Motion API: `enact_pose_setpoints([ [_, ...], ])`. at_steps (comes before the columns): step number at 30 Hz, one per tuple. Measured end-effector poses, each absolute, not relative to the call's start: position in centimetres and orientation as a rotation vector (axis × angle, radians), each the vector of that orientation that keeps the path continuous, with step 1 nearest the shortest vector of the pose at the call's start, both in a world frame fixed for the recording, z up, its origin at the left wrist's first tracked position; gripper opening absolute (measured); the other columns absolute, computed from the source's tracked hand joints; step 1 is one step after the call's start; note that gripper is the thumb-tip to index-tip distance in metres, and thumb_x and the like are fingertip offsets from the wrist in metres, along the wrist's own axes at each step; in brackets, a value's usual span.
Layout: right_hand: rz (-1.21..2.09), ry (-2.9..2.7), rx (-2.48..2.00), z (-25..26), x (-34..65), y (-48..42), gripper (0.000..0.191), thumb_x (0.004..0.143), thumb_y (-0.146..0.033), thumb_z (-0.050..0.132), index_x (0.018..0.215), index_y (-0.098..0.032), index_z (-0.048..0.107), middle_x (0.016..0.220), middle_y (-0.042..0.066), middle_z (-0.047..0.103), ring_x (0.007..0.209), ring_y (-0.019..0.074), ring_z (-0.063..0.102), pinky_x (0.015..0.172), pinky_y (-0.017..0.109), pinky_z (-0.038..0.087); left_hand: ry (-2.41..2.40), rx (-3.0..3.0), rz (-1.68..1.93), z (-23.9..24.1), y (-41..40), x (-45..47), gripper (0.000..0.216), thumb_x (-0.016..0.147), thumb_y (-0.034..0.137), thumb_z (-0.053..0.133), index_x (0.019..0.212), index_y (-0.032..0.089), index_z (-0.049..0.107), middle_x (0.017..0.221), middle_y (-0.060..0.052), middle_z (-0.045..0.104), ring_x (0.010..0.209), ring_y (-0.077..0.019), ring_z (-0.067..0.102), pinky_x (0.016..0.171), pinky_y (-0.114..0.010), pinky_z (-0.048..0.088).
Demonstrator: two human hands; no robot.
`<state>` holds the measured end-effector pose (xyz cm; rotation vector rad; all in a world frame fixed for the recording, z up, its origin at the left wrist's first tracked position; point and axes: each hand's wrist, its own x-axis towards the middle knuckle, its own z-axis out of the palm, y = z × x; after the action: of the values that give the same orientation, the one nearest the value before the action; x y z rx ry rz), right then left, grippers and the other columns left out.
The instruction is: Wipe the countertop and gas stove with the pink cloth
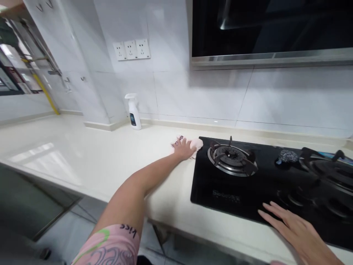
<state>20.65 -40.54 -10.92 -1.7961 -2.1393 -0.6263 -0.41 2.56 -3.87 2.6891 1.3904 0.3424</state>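
Observation:
My left hand (183, 149) reaches far out over the counter and presses on a pale pink cloth (196, 143), its fingers bent over it. The cloth is bunched, with some dark print at its left end, and touches the back left corner of the black gas stove (204, 184). Part of it is hidden under my palm. My right hand (292, 226) is at the stove's front edge, fingers stretched out and holding nothing. Near it are the stove's knobs (295, 198), which look blurred.
A white spray bottle (134, 114) stands upright by the wall. The left burner (231, 158) has a raised pan support. A grey mesh scrubber (287, 156) lies between the burners. Above the stove hangs a black range hood (270, 29). The pale counter (91, 154) runs left.

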Motion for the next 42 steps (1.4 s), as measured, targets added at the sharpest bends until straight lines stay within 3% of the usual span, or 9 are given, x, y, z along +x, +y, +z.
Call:
enact_pose_setpoints([
  [6, -0.492, -2.101, -1.928, -11.2, 20.1, -40.9, 0.088, 0.09, -0.076, 0.062, 0.165, -0.037, 0.037, 0.168, 0.006, 0.04, 0.148, 0.041, 0.046, 0.115, 0.06, 0.046, 1.371, 2.715, 0.281, -4.1, -5.7, -6.2, 0.078, 0.1, 0.07, 0.03, 0.164, 0.025, 0.037, 0.176, -0.012, 0.023, 0.161, -0.0462, 0.01, 0.123, -0.073, 0.018],
  [16, -0.454, -2.112, -1.957, -10.4, 19.7, -40.5, 0.083, 0.095, -0.078, 0.05, 0.16, -0.027, 0.045, 0.166, 0.01, 0.043, 0.154, 0.0379, 0.038, 0.123, 0.058, 0.037, 1.301, 2.728, 0.215, -3.2, -17.8, -14.4, 0.075, 0.101, 0.064, 0.039, 0.163, 0.021, 0.038, 0.176, -0.014, 0.023, 0.16, -0.0461, 0.015, 0.123, -0.071, 0.021],
  [24, -0.427, -2.121, -1.989, -10.2, 19.4, -40.3, 0.084, 0.098, -0.078, 0.041, 0.16, -0.021, 0.044, 0.165, 0.014, 0.045, 0.156, 0.0354, 0.035, 0.125, 0.059, 0.034, 1.157, 2.739, 0.363, -3.5, -22.6, -17.3, 0.061, 0.098, 0.048, 0.048, 0.152, 0.02, 0.052, 0.164, -0.015, 0.044, 0.153, -0.0413, 0.03, 0.121, -0.064, 0.027],
  [28, -0.428, -2.115, -1.955, -10.4, 19.4, -40.1, 0.083, 0.099, -0.077, 0.043, 0.16, -0.02, 0.045, 0.165, 0.014, 0.044, 0.155, 0.0365, 0.036, 0.125, 0.06, 0.033, 1.001, 2.729, 0.555, -4.1, -25.0, -17.0, 0.047, 0.091, 0.038, 0.054, 0.136, 0.025, 0.064, 0.142, -0.013, 0.062, 0.135, -0.0338, 0.05, 0.115, -0.053, 0.038],
  [32, -0.413, -2.104, -1.939, -10.9, 19.7, -39.8, 0.082, 0.098, -0.076, 0.046, 0.159, -0.02, 0.047, 0.165, 0.014, 0.045, 0.155, 0.0366, 0.036, 0.126, 0.06, 0.032, 0.829, 2.562, 0.639, -3.8, -26.3, -16.1, 0.046, 0.078, 0.028, 0.063, 0.124, 0.027, 0.069, 0.123, -0.009, 0.071, 0.118, -0.0298, 0.062, 0.108, -0.045, 0.047],
  [38, -0.413, -2.103, -1.885, -11.6, 20.0, -39.6, 0.082, 0.097, -0.075, 0.049, 0.16, -0.022, 0.046, 0.166, 0.012, 0.044, 0.155, 0.0363, 0.037, 0.126, 0.061, 0.032, 0.895, 2.222, 0.817, -0.6, -23.7, -17.0, 0.06, 0.084, 0.025, 0.057, 0.143, 0.024, 0.057, 0.133, -0.007, 0.069, 0.118, -0.0254, 0.066, 0.099, -0.038, 0.056],
  [42, -0.407, -2.086, -1.876, -11.7, 19.9, -39.8, 0.081, 0.098, -0.075, 0.049, 0.16, -0.024, 0.045, 0.167, 0.011, 0.042, 0.155, 0.0359, 0.036, 0.127, 0.061, 0.031, 1.135, 2.362, 0.852, 1.7, -19.6, -19.7, 0.064, 0.084, 0.024, 0.057, 0.148, 0.022, 0.055, 0.148, -0.01, 0.059, 0.132, -0.0269, 0.059, 0.111, -0.039, 0.051],
])
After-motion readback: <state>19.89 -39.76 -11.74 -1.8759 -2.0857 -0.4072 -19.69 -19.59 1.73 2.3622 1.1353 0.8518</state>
